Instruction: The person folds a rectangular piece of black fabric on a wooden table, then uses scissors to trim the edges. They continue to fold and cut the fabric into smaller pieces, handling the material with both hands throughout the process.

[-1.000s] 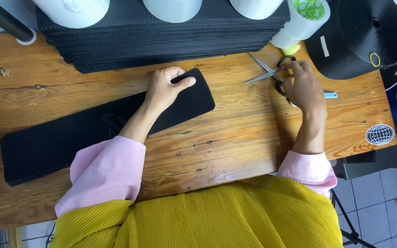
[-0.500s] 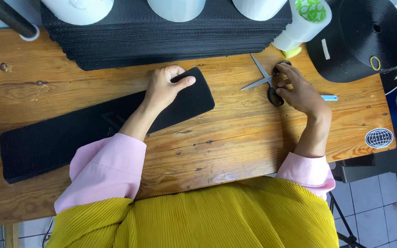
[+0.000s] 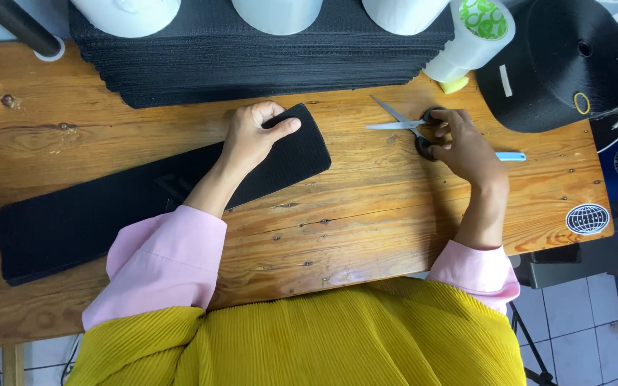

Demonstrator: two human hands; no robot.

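A long black knitted strip (image 3: 94,211) lies across the wooden table (image 3: 366,214), running from the lower left up to the middle. My left hand (image 3: 255,136) rests on its right end, fingers curled over the edge. My right hand (image 3: 463,146) is on the black handles of a pair of scissors (image 3: 403,123), whose blades are parted and point left. The scissors lie on the table to the right of the strip.
A stack of black knitted pieces (image 3: 266,61) fills the table's back, with white cones (image 3: 277,11) above it. A white spool with a green label (image 3: 477,36) and a large black thread cone (image 3: 559,64) stand at the back right. A light blue pen (image 3: 511,156) lies beside my right hand.
My right hand has closed its fingers into the scissor handles and turned the scissors slightly. My left hand has stayed on the strip's end.
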